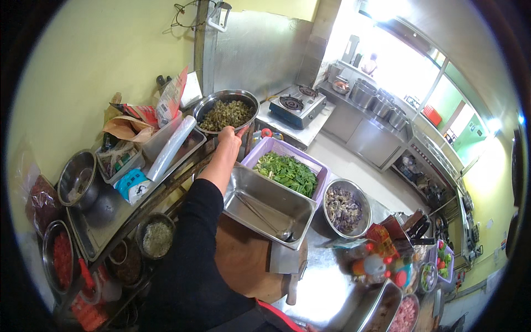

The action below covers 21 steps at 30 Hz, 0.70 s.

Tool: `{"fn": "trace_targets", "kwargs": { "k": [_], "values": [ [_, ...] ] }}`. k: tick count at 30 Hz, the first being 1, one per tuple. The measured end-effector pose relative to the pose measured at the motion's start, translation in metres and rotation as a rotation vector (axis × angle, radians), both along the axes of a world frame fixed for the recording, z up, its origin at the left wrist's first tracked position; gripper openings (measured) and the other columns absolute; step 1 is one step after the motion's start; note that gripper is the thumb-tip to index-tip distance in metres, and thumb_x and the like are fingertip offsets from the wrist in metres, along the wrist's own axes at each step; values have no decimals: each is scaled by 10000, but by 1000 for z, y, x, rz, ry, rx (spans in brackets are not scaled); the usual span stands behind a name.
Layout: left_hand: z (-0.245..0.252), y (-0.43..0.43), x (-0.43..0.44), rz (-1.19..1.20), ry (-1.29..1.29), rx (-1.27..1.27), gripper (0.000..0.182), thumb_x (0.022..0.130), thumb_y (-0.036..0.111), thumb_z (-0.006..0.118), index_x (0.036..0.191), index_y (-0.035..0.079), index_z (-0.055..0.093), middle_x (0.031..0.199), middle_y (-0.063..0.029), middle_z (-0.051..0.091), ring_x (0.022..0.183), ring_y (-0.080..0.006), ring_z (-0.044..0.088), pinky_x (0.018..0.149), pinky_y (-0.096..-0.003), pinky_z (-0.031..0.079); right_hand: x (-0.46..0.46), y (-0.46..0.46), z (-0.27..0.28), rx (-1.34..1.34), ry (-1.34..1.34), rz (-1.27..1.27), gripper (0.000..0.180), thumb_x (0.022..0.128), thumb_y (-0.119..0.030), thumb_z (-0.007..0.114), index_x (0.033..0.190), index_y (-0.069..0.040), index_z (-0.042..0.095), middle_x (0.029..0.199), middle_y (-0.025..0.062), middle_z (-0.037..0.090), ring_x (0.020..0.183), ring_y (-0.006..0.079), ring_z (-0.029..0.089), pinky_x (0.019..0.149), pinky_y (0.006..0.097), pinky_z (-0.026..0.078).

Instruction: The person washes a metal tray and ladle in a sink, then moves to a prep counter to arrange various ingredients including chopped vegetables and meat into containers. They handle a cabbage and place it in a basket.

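Note:
My left hand (231, 135), at the end of a black sleeve, grips the near rim of a steel bowl (254, 97) of chopped dark green vegetable. The bowl is on the left, at the shelf's end. Only a small skin-coloured patch shows at the bottom edge, perhaps my right hand. Before me, a deep steel pan (265, 216) with a ladle (283, 235) inside lies over a round wooden chopping board (240, 253). A cleaver (285, 259) rests on the board. Behind the pan is a purple basket (325, 170) of cut greens; right of it, a steel bowl (367, 199) of purplish vegetable pieces.
A two-burner gas stove (298, 108) stands beyond the basket. The left shelf holds a cling film roll (171, 148), plastic tubs and a steel bowl (79, 178). Bottles (373, 265) and a knife block (394, 230) crowd the right counter, near another steel pan (375, 307).

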<state>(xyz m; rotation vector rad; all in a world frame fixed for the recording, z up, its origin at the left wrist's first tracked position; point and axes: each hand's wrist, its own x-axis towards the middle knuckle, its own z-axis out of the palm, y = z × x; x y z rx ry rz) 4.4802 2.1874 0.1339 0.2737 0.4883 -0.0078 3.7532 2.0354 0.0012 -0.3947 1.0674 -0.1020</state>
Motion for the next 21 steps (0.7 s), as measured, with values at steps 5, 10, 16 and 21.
{"fn": "trace_targets", "kwargs": {
  "k": [5,10,16,21],
  "values": [
    [19,1,-12,77,170,37,308,828,21,406,1123,-71,419,1085,-245,487,848,-415,567,576,-502,578,3,12,41,133,-84,-202,288,862,-296,535,953,-27,581,768,52,599,698,157,583,671,268,490],
    [23,27,-24,-214,-242,288,365,857,239,478,1144,12,484,1088,-195,545,929,-395,556,689,-534,496,12,3,86,-146,32,-15,231,828,-289,546,765,-67,550,670,73,594,597,188,567,549,300,467],
    [40,79,-25,-544,-62,250,500,860,198,383,1300,-24,302,1269,-284,381,1127,-465,422,944,-643,284,-41,-25,7,-195,-82,-270,294,811,-351,608,901,-79,540,786,39,556,714,164,562,643,325,484],
    [62,89,-128,-518,-391,456,516,881,157,444,1295,-83,250,1362,-300,218,1268,-381,262,1075,-407,258,-78,-72,-13,-303,26,-691,720,783,-562,557,1219,-11,400,1186,97,448,1021,209,484,867,381,430]
  ]
}}
